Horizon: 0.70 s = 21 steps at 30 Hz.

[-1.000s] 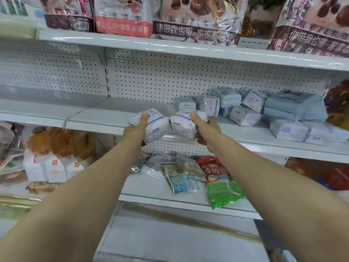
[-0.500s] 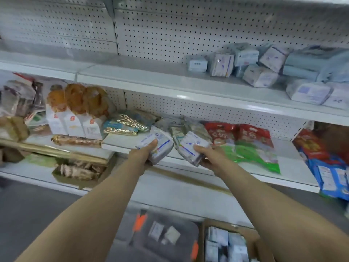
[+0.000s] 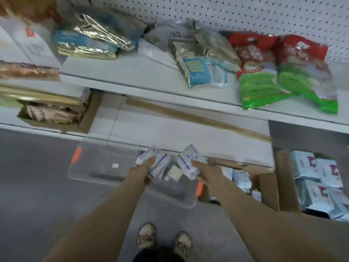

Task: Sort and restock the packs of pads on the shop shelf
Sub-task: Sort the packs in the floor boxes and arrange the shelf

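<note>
Left hand (image 3: 140, 172): curled round a white, blue-striped soft pack of pads (image 3: 159, 163), thumb on top.
Right hand (image 3: 206, 172): gripping a second white pack (image 3: 189, 159), near the first, apart.
Below both: clear plastic bin (image 3: 105, 167), right edge beside an open brown cardboard box (image 3: 268, 186).

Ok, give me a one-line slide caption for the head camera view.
Left hand and right hand hold pad packs over a clear bin on the floor.
</note>
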Tool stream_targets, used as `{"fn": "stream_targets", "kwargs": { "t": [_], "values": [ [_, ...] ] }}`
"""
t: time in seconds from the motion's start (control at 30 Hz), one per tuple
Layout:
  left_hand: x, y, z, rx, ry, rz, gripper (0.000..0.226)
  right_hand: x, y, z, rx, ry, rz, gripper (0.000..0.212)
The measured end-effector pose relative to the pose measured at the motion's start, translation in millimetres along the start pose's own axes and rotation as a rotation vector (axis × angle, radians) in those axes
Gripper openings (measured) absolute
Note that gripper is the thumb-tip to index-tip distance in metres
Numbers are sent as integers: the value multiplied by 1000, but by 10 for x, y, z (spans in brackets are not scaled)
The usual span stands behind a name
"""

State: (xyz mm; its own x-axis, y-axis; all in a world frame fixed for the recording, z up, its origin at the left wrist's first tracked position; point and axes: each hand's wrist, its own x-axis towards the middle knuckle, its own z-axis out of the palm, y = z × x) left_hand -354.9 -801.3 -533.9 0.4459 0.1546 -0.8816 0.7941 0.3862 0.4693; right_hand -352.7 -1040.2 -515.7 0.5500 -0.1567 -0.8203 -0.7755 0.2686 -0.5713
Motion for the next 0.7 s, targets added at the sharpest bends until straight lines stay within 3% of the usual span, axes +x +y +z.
{"fn": "stream_targets", "kwargs": {
  "t": [0.13, 0.3, 0.4, 0.53, 0.7],
  "values": [
    [945, -528, -37, 99, 106, -40, 65, 768, 661, -34, -10, 61, 106, 28],
    [2122, -1128, -52, 103, 131, -134, 76, 1758, 1477, -70, -35, 95, 175, 58],
    [2758, -1425, -84, 113, 168, -160, 79, 2294, 1857, -48, -71, 103, 208, 47],
    [3455, -1642, -143, 258, 159, -113, 62, 2923, 2296, -24, -102, 111, 240, 19],
    [4084, -1792, -287, 460, 149, -71, 74, 3462, 2782, 32, -108, 76, 283, 33]
  ]
}}
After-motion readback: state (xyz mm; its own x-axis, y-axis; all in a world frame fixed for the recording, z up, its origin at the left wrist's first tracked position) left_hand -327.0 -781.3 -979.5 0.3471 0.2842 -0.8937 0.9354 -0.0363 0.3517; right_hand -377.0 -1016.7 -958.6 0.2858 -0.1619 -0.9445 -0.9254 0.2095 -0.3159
